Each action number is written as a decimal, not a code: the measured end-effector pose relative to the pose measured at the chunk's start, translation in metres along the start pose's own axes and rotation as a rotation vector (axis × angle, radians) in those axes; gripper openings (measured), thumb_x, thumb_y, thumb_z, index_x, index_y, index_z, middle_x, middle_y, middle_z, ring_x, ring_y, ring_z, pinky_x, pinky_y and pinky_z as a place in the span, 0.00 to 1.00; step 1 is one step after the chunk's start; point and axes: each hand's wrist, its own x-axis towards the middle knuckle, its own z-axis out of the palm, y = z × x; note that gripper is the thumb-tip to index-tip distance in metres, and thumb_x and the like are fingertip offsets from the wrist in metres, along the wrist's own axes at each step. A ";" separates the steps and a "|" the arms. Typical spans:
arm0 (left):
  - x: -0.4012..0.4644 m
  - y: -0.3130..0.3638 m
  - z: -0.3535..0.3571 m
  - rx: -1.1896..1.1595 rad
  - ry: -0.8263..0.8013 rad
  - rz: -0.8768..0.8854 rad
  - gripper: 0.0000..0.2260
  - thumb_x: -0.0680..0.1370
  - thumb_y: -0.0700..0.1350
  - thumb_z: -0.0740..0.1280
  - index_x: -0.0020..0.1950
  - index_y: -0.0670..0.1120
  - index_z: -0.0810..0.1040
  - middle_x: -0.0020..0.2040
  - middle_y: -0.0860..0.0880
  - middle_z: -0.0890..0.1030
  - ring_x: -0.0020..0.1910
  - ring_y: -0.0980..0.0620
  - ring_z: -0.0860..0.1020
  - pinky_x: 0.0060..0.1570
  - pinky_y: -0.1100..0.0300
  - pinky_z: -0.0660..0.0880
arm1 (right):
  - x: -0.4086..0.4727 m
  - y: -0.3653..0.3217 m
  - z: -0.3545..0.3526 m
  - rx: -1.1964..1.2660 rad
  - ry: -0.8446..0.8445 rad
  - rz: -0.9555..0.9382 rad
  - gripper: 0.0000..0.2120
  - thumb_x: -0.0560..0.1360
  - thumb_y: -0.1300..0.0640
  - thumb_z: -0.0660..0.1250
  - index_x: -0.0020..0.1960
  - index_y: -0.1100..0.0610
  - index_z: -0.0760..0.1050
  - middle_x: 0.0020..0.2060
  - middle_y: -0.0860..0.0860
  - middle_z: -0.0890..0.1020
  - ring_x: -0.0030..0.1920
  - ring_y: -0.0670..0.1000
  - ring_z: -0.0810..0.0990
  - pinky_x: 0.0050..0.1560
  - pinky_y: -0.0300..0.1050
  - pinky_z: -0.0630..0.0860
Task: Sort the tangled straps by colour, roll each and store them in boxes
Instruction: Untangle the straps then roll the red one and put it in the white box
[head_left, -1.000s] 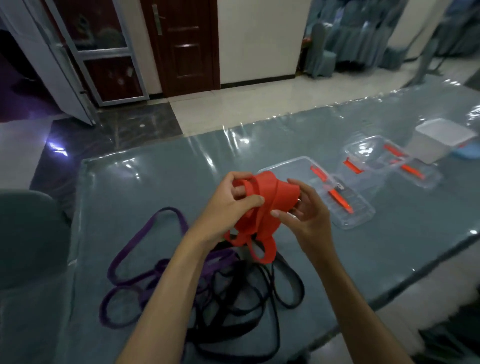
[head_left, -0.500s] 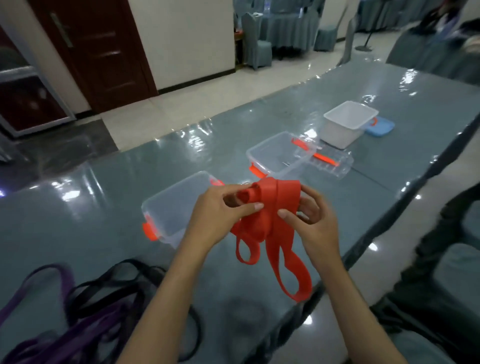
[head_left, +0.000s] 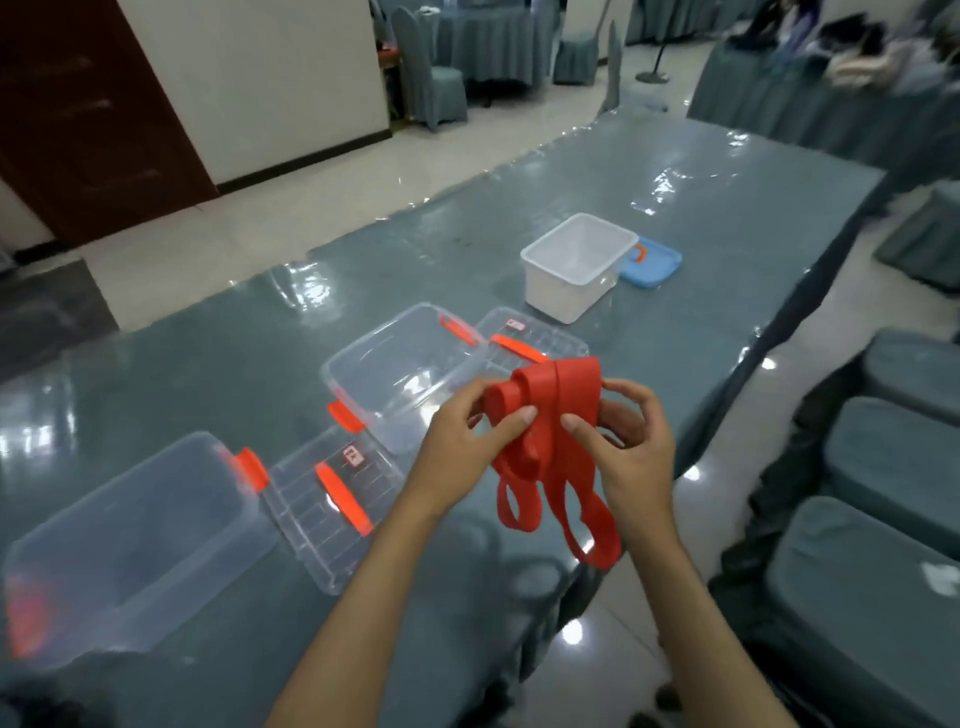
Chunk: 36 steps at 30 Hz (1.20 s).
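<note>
A red strap (head_left: 550, 410) is half rolled between both hands above the table's near edge, with two loose loops hanging down from it. My left hand (head_left: 467, 441) pinches the roll from the left with thumb and fingers. My right hand (head_left: 628, 441) grips it from the right, fingers curled behind it. Just beyond the hands stands an open clear box (head_left: 363, 364) with orange latches. A second open clear box (head_left: 78, 545) sits at the near left. The purple and black straps are out of view.
Two clear lids with orange handles lie flat: one (head_left: 332, 514) between the clear boxes, one (head_left: 540, 343) behind the hands. A white tub (head_left: 556, 291) and a blue lid (head_left: 652, 265) stand farther back. Covered chairs (head_left: 883, 467) line the table's right side.
My view has swung right, so the purple and black straps left the frame and the boxes came closer. Both hands carried the red strap rightward, keeping their hold on it.
</note>
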 end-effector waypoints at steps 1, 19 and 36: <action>0.016 -0.003 0.013 -0.015 0.009 0.002 0.07 0.78 0.47 0.76 0.54 0.49 0.82 0.50 0.50 0.86 0.53 0.49 0.84 0.60 0.54 0.78 | 0.018 0.004 -0.008 -0.016 0.005 0.001 0.20 0.72 0.64 0.80 0.59 0.54 0.77 0.50 0.54 0.88 0.52 0.54 0.87 0.52 0.44 0.82; 0.285 -0.041 0.193 -0.158 0.198 -0.127 0.15 0.79 0.45 0.75 0.63 0.54 0.76 0.51 0.49 0.87 0.52 0.49 0.85 0.56 0.52 0.81 | 0.338 0.069 -0.114 -0.178 -0.147 0.013 0.15 0.74 0.62 0.79 0.58 0.54 0.80 0.49 0.51 0.87 0.48 0.47 0.83 0.47 0.34 0.77; 0.456 -0.091 0.369 0.097 0.353 -0.216 0.28 0.75 0.40 0.79 0.71 0.53 0.74 0.65 0.59 0.80 0.65 0.58 0.79 0.66 0.57 0.76 | 0.608 0.189 -0.257 -0.253 -0.744 0.261 0.39 0.73 0.68 0.77 0.77 0.45 0.67 0.59 0.53 0.82 0.55 0.47 0.84 0.57 0.41 0.81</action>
